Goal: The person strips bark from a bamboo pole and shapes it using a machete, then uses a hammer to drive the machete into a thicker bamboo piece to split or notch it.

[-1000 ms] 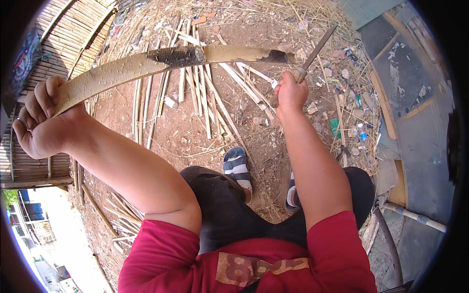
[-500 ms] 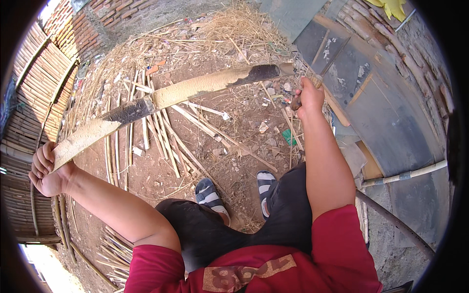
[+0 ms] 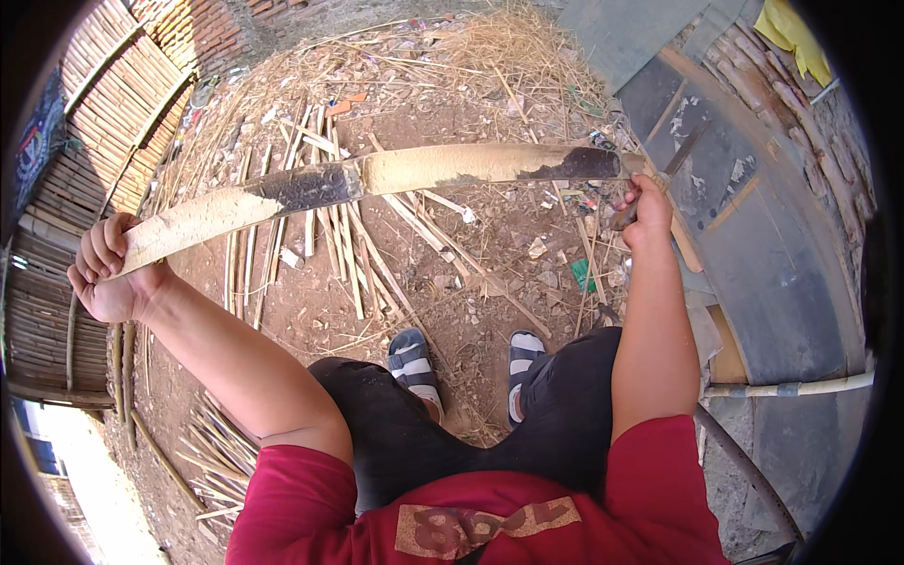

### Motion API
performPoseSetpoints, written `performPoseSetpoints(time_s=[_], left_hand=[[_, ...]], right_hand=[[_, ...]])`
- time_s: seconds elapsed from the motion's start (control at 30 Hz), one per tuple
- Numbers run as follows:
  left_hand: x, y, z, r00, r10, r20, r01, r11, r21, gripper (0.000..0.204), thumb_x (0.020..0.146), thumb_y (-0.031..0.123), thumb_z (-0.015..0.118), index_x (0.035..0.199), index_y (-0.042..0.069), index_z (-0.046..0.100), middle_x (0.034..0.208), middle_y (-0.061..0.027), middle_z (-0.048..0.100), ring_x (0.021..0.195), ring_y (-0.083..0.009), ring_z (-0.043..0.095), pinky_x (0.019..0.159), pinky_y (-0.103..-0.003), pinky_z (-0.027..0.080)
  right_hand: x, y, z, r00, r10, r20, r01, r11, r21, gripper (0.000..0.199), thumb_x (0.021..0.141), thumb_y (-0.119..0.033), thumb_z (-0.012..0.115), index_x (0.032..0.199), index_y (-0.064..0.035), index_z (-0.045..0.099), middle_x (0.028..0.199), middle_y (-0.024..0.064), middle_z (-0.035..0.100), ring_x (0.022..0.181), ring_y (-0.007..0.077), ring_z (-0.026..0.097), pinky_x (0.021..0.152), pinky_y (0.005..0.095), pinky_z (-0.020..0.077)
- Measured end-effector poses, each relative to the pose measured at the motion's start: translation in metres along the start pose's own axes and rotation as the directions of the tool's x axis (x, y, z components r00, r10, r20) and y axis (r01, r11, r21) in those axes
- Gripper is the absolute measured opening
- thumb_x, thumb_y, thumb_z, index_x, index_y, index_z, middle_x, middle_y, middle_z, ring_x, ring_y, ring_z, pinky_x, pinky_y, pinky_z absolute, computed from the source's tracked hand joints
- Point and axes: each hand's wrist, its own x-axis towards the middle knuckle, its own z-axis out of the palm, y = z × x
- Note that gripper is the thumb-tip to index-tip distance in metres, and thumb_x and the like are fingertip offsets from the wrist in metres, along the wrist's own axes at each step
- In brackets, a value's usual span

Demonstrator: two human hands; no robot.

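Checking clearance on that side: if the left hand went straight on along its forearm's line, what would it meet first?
Probably the bamboo-slat wall, up and left of the left hand in the picture. Depth is unclear, so I can't judge the gap.

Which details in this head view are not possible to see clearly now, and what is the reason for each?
All in the head view:
1. Left end of the bamboo strip: partly covered by the left hand.
2. Middle of the handle of the bladed tool: hidden inside the right hand.
3. Green scrap on the ground: too small to identify.
4. Yellow sheet: cut off by the upper edge.
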Motion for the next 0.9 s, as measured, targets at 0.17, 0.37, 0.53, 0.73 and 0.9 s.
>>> performPoseSetpoints(time_s=[0.17,0.37,0.53,0.73,0.9], left_hand=[[-0.007,-0.016,0.025,0.998,-0.006,0.061,0.008,0.999,-0.037,0.033,0.083,0.018,0.050,0.053,0.019,0.035,0.051,0.0032,0.034,0.044,-0.0126,0.031,0.052,-0.029,0.029],[-0.015,-0.032,0.034,0.995,-0.050,0.091,0.057,0.996,-0.069,0.036,0.089,0.022,0.051,0.056,0.017,0.037,0.052,0.0030,0.034,0.045,-0.0117,0.032,0.050,-0.029,0.029],[-0.021,-0.046,0.044,0.989,-0.071,0.128,0.078,0.995,-0.053,0.038,0.092,0.035,0.059,0.062,0.015,0.046,0.053,0.0020,0.038,0.047,-0.0114,0.035,0.048,-0.028,0.029],[-0.029,-0.075,0.050,0.961,-0.063,0.270,0.048,0.997,0.063,0.060,0.092,0.072,0.056,0.079,0.015,0.052,0.061,0.0021,0.043,0.052,-0.0092,0.038,0.051,-0.025,0.031],[-0.031,-0.094,0.042,0.945,-0.143,0.294,0.101,0.983,0.152,0.067,0.093,0.079,0.048,0.088,0.012,0.056,0.062,0.0038,0.041,0.054,-0.0082,0.036,0.052,-0.025,0.029]], right_hand=[[0.031,0.009,-0.022,0.988,0.112,0.104,-0.112,0.994,-0.003,0.011,0.089,-0.011,0.070,0.098,-0.0072,0.063,0.080,0.0002,0.057,0.067,0.0113,0.052,0.059,0.0301,0.0428],[0.052,0.038,-0.040,0.974,0.218,-0.065,-0.225,0.963,-0.146,0.017,0.087,-0.015,0.073,0.102,-0.0125,0.065,0.086,-0.0020,0.056,0.070,0.0094,0.053,0.058,0.0277,0.0423],[0.063,0.056,-0.055,0.950,0.312,-0.012,-0.303,0.908,-0.288,0.022,0.085,-0.017,0.073,0.105,-0.0159,0.065,0.087,-0.0012,0.055,0.069,0.0104,0.053,0.056,0.0281,0.0432],[0.057,0.054,-0.038,0.963,0.269,-0.015,-0.253,0.887,-0.386,0.021,0.086,-0.019,0.074,0.105,-0.0157,0.066,0.079,-0.0020,0.054,0.063,0.0117,0.052,0.054,0.0294,0.0434],[0.043,0.048,-0.022,0.957,0.263,0.121,-0.188,0.882,-0.432,0.023,0.087,-0.019,0.075,0.106,-0.0132,0.064,0.079,-0.0027,0.056,0.063,0.0115,0.052,0.054,0.0289,0.0434]])
